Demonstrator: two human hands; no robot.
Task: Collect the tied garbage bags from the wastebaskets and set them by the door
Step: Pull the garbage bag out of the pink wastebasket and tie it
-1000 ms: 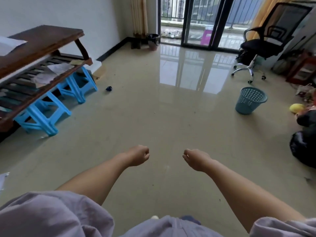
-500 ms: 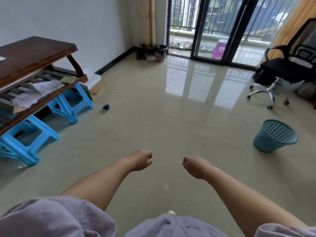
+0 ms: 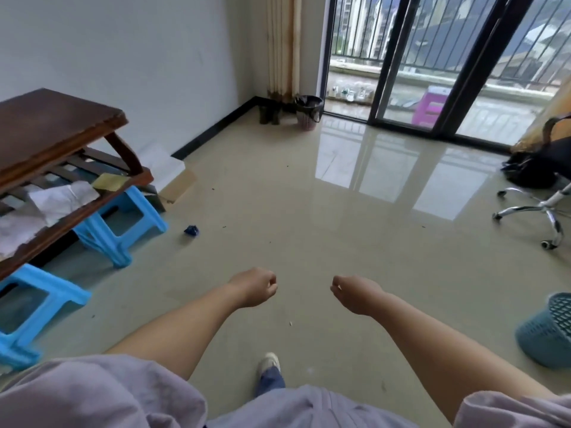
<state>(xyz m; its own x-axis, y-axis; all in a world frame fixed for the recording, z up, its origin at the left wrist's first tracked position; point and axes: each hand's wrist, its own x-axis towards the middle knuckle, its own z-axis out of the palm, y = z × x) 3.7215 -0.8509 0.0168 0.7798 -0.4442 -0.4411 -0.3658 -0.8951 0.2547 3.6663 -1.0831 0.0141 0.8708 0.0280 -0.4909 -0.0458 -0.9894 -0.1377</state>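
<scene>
Both hands empty: left hand [image 3: 256,287] and right hand [image 3: 352,293] have fingers curled in, holding nothing. Lined pink wastebasket [image 3: 307,112] sits far ahead of the fingers, by the balcony door [image 3: 401,57]. Risks: glossy floor [image 3: 309,211] may be slippery, bag may tear if snagged. Bag's knot too small to see; teal basket [image 3: 550,332] cut off at right.

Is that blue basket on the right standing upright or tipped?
Tipped: the blue basket leans on the floor, its mesh rim facing sideways rather than straight up.

Both arms reach forward over the glossy floor [image 3: 309,217], left hand [image 3: 254,287] and right hand [image 3: 355,293] curled, holding nothing. A bag-lined wastebasket [image 3: 308,112] stands by the glass door [image 3: 411,57]; a teal wastebasket [image 3: 548,330] tilts at right.
</scene>
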